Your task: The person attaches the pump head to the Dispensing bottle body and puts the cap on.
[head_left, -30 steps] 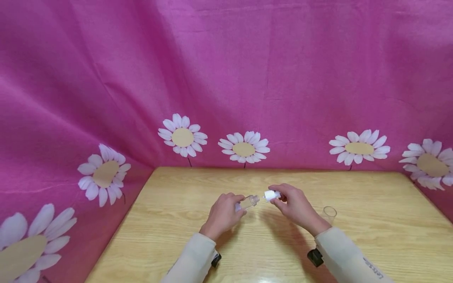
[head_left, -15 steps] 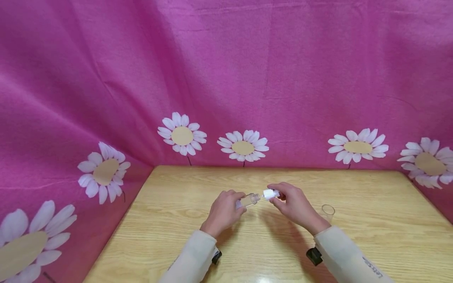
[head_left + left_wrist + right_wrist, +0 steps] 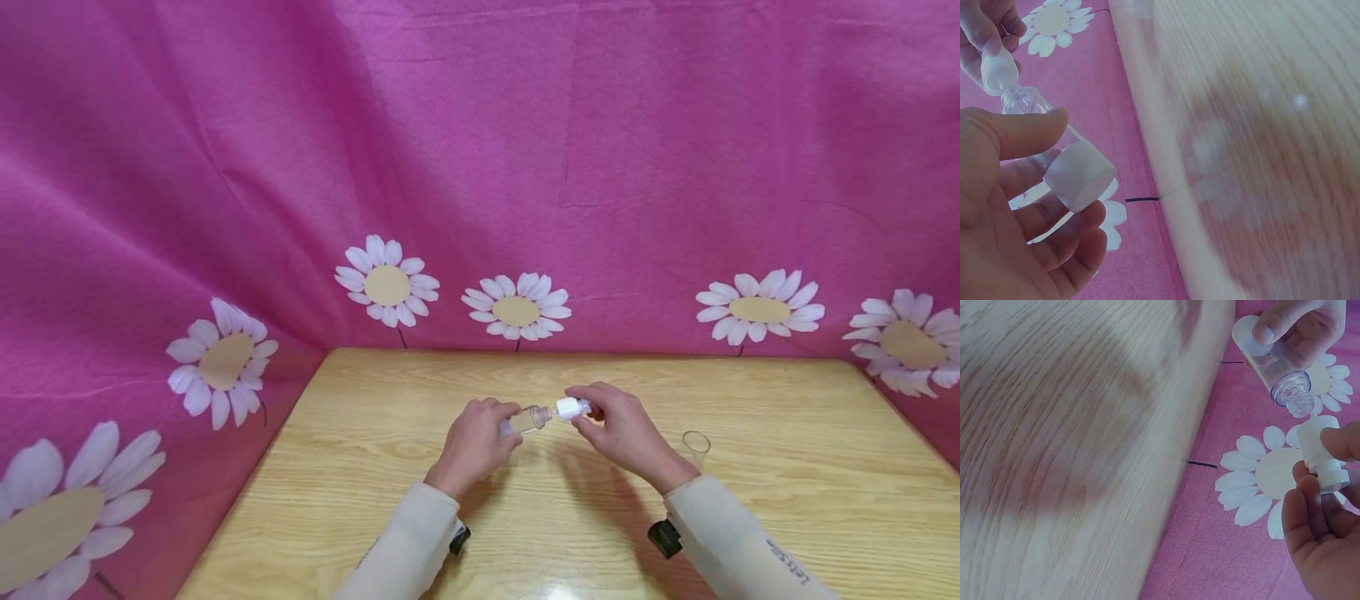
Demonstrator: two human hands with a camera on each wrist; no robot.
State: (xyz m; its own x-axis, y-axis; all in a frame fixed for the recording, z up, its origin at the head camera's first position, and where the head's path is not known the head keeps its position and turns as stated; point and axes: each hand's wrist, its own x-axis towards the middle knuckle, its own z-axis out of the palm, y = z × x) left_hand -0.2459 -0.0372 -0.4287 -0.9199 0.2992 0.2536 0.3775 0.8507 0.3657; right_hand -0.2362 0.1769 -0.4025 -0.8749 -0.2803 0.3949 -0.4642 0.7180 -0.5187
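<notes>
Over the middle of the wooden table (image 3: 787, 467), my left hand (image 3: 487, 429) grips a small clear bottle (image 3: 527, 419) lying nearly level, its threaded neck pointing right. My right hand (image 3: 592, 417) pinches a white pump cap (image 3: 572, 408) just off that neck. In the left wrist view the bottle's white base (image 3: 1079, 175) rests against my curled fingers (image 3: 1054, 250), and the cap (image 3: 999, 70) meets the neck. The right wrist view shows the bottle (image 3: 1275, 369) with an open mouth, the cap (image 3: 1319, 456) a little below it between my fingertips (image 3: 1310, 519).
A small clear cover (image 3: 696, 444) stands upright on the table to the right of my right hand. Pink cloth with white daisies (image 3: 516, 310) closes in the table at the back and on both sides.
My right hand has brought the white cap slightly leftward, closer to the bottle's neck. The left hand keeps the bottle almost still.
</notes>
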